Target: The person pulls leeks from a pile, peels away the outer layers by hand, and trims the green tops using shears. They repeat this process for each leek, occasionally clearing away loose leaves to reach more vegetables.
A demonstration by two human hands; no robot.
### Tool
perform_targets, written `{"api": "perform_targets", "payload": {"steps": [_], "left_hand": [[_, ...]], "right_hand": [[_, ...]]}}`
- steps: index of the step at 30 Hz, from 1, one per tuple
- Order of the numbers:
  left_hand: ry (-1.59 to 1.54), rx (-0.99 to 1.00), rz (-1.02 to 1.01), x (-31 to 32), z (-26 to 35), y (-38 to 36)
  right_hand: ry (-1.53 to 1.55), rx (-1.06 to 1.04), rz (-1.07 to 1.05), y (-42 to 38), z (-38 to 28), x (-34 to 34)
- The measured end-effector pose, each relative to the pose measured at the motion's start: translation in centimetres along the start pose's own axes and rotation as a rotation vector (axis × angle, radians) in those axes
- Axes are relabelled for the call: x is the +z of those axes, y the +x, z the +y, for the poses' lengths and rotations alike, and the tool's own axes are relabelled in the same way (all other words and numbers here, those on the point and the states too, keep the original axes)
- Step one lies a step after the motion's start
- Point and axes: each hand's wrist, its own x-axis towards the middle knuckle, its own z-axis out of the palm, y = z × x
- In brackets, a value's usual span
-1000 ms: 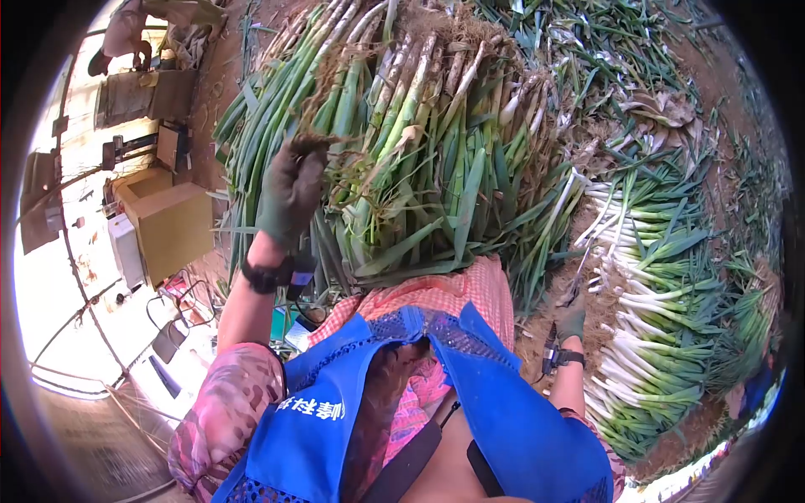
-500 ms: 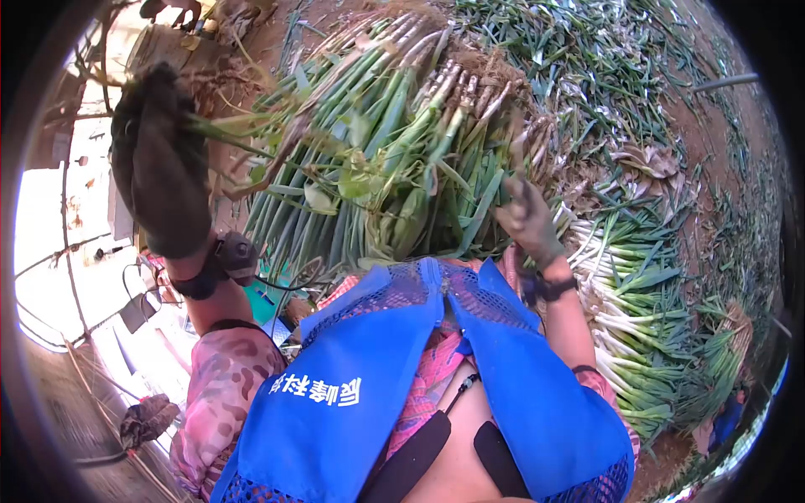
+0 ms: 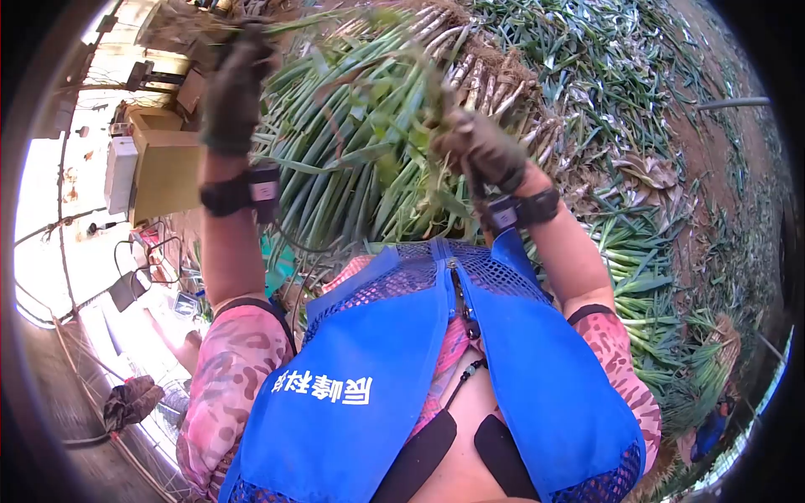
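Note:
My left hand (image 3: pixel 235 96), in a dark, dirty glove, is raised at the upper left. Its fingers are closed around leafy green stalks (image 3: pixel 306 21), with brown root-like strands showing on the far side. My right hand (image 3: pixel 482 151), also gloved, is over the middle of a big heap of green onions (image 3: pixel 335 180). Its fingers are curled in, and blurred greenery hangs around their tips; what they grip is smeared by motion. The heap's roots and pale ends point away from me, its green leaves toward my chest.
Loose green leaves (image 3: pixel 579 75) cover the ground at the upper right. Cleaned green onions (image 3: pixel 637 285) with white stems lie by my right arm, near a dry brown leaf clump (image 3: pixel 646 172). A cardboard box (image 3: pixel 163 163) and cables are on the left.
My left hand has moved up and to the right with the stalks. My right hand has swung up and left from the heap's near right side to its middle, fingers curling in.

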Motion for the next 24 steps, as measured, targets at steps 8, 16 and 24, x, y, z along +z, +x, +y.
{"api": "perform_targets", "payload": {"steps": [8,16,24], "left_hand": [[-1.147,-0.649,-0.533,22.6,1.7,-10.8],[-0.983,-0.694,-1.24,22.0,3.3,-16.3],[-0.919,-1.038,-0.766,10.0,7.3,-5.1]], "right_hand": [[-0.078,-0.122,0.438,-5.7,-4.2,-2.1],[-0.724,-0.567,0.437,-10.5,8.2,-8.4],[0.101,-0.058,0.618,-19.0,18.6,-10.2]]}}
